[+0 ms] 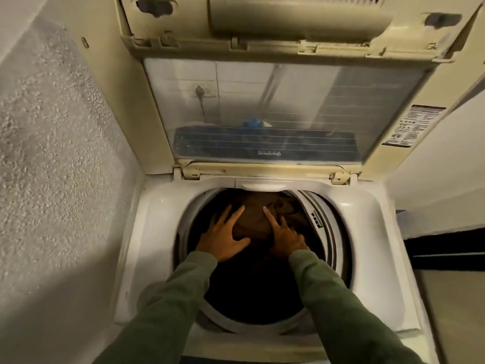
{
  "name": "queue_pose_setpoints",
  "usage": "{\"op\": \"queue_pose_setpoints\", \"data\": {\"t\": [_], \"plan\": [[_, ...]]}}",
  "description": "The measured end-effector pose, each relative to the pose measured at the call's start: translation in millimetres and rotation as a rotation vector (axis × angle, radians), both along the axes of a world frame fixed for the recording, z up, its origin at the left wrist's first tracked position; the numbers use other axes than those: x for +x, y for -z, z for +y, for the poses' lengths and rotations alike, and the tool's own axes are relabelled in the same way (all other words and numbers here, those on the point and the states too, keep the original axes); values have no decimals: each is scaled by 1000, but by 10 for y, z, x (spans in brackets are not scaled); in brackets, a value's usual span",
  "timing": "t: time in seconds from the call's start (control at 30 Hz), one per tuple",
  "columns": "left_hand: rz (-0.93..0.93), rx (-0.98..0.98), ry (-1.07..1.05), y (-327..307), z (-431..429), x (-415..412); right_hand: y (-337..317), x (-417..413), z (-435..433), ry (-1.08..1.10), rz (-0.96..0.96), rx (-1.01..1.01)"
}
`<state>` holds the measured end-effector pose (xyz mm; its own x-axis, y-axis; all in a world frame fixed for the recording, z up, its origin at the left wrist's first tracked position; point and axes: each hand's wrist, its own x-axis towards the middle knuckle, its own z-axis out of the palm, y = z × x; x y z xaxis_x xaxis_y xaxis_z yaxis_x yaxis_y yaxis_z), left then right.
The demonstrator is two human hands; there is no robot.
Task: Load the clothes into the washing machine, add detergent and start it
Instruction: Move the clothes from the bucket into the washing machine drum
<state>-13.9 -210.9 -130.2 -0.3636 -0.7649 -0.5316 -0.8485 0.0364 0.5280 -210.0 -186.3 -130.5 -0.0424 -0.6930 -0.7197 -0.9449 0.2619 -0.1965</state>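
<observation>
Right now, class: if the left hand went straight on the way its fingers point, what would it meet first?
The left hand points toward the far rim. First in line are the brown clothes, just ahead of its fingers; it may touch them already, depth is unclear.

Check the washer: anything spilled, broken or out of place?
Nothing stands out. The lid stands open, brown clothes lie inside the drum, and the left hand and right hand rest on them.
</observation>
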Motion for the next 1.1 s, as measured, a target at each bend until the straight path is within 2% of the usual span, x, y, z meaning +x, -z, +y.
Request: {"op": "queue_pose_setpoints", "data": {"t": [0.07, 0.2, 0.4, 0.57, 0.7, 0.83, 1.1], "plan": [[-23, 51, 45, 124, 83, -21, 128, -53, 22, 3, 37, 13], [-42, 136, 158, 361, 138, -205, 399, -193, 110, 83, 99, 169], [-145, 183, 255, 634, 141, -386, 479, -418, 165, 164, -7, 302], [-151, 224, 283, 579, 30, -274, 345, -323, 133, 96, 25, 277], [-24, 250, 156, 478, -100, -126, 153, -206, 66, 76, 67, 185], [214, 300, -176, 260, -106, -38, -39, -220, 67, 222, -99, 135], [203, 176, -345, -119, 73, 148, -379, -269, 79, 310, -152, -59]]}}
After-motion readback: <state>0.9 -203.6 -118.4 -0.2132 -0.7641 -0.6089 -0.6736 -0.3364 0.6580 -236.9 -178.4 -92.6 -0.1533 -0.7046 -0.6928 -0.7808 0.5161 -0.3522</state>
